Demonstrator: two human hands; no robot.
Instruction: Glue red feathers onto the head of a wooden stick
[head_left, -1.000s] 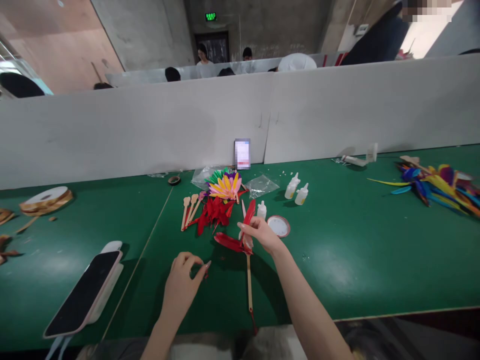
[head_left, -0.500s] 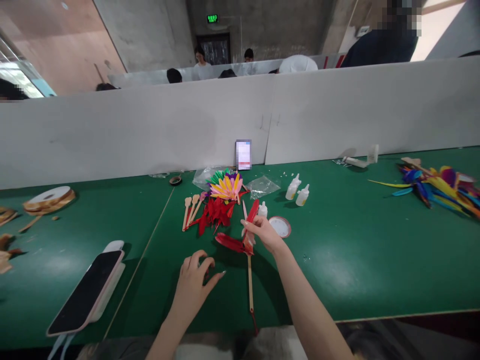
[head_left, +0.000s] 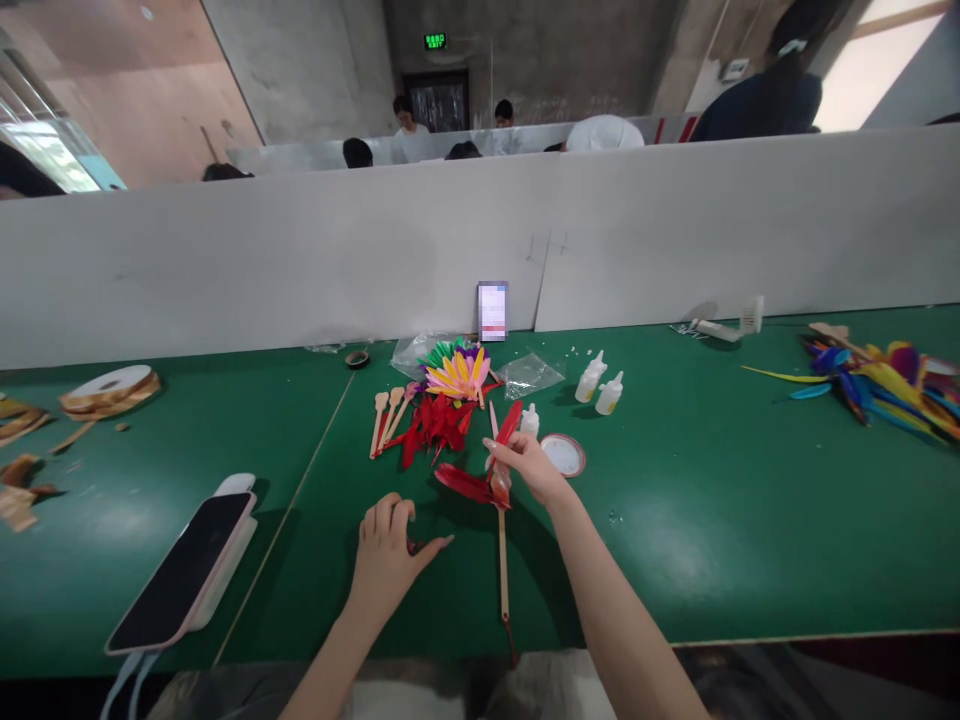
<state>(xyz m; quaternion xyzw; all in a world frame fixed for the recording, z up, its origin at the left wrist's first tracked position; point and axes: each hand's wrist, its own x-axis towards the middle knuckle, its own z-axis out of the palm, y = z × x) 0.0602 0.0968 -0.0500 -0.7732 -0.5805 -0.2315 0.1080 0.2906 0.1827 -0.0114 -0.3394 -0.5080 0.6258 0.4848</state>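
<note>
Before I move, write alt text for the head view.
The right hand pinches a red feather atop a wooden stick over a green table; the left hand is nearby. Beyond are red feathers and small white plastic bottles.

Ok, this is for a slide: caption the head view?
Right hand pinching a red feather, left hand nearby, over a green table.

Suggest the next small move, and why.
Probably bring the left hand to the stick to steady it: the right hand pinches a red feather at its top, while the left, thumb spread, is apart from both.
</note>
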